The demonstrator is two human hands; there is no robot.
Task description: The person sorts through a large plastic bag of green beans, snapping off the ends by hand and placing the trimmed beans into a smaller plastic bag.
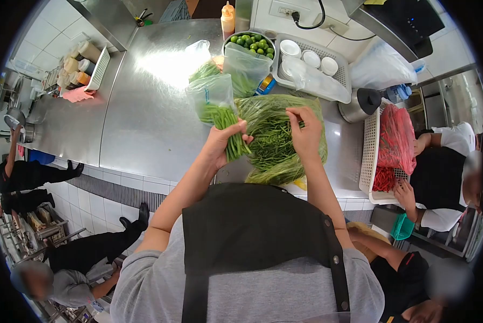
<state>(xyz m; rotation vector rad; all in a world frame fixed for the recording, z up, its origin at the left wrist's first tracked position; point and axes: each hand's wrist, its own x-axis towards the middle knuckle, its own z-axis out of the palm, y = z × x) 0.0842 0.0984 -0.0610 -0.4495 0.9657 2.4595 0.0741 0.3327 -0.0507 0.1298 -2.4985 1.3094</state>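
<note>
My left hand (224, 142) is closed around a bunch of long green beans (233, 148). The upper part of the bunch sits in a clear plastic bag (213, 96). To the right lies a large open plastic bag (260, 110) full of thin green pods (271, 141), too small to tell if they are chillies or beans. Over its right side is my right hand (307, 134), thumb and forefinger pinched together; anything between them is too small to make out. Beyond my left hand stand another clear bag of greens (244, 75) and a roll of tape (265, 84).
A bowl of limes (250, 44), a squeeze bottle (228, 20) and a tray of white cups (338, 89) stand at the back. At right are a steel jug (354, 107) and a co-worker's hands at a basket (369, 156) with red chillies (383, 179).
</note>
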